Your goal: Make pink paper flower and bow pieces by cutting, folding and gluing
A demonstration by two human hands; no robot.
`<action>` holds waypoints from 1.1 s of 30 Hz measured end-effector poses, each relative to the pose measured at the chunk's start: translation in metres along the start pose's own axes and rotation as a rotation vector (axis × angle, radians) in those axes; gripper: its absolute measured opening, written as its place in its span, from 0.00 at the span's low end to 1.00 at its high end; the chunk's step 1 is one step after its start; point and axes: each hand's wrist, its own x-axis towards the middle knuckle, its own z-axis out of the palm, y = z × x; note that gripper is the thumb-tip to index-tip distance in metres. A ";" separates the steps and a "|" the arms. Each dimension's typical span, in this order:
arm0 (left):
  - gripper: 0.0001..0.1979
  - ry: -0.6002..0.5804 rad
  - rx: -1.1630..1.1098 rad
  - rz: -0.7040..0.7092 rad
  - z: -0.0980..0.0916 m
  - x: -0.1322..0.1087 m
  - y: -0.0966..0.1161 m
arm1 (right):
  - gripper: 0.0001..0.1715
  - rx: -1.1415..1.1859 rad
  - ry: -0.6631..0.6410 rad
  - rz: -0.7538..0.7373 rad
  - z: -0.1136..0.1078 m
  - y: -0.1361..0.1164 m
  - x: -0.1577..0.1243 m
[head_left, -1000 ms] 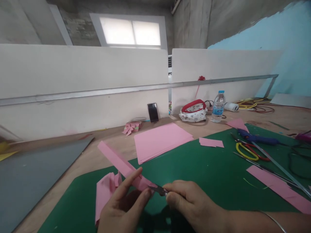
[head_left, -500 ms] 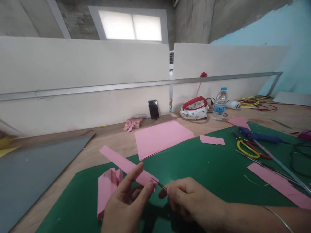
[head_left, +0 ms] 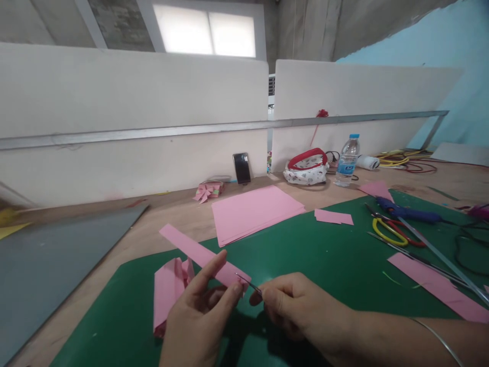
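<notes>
My left hand [head_left: 204, 306] pinches a long pink paper strip [head_left: 187, 243] near its right end, with the index finger stretched along it. That end looks curled or folded at the thumb. From the right, my right hand [head_left: 294, 303] is closed on slim metal tweezers [head_left: 247, 282], whose tips lie against the strip just above my left thumb. My fingers hide the rear of the tool. Beside my left hand, a folded pink paper piece [head_left: 166, 293] stands on the green cutting mat [head_left: 328, 270].
Behind the hands lie stacked pink sheets [head_left: 255, 211] and small pink pieces [head_left: 333, 217]. On the right are scissors [head_left: 389, 233], a blue glue gun [head_left: 410, 213] and a pink strip [head_left: 435, 285]. A phone [head_left: 241, 168], pouch [head_left: 306, 168] and water bottle [head_left: 347, 162] stand at the back.
The whole view has shifted slightly, so the background sits a little higher. Both hands keep their grip on the strip and tweezers, with barely any movement.
</notes>
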 end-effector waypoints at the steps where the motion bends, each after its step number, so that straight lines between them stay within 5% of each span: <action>1: 0.33 0.003 -0.006 0.005 0.000 0.000 0.000 | 0.12 0.000 0.004 0.002 0.000 0.000 0.000; 33: 0.31 -0.010 -0.149 0.033 0.001 0.002 -0.007 | 0.13 -0.083 0.003 -0.072 -0.002 0.007 0.003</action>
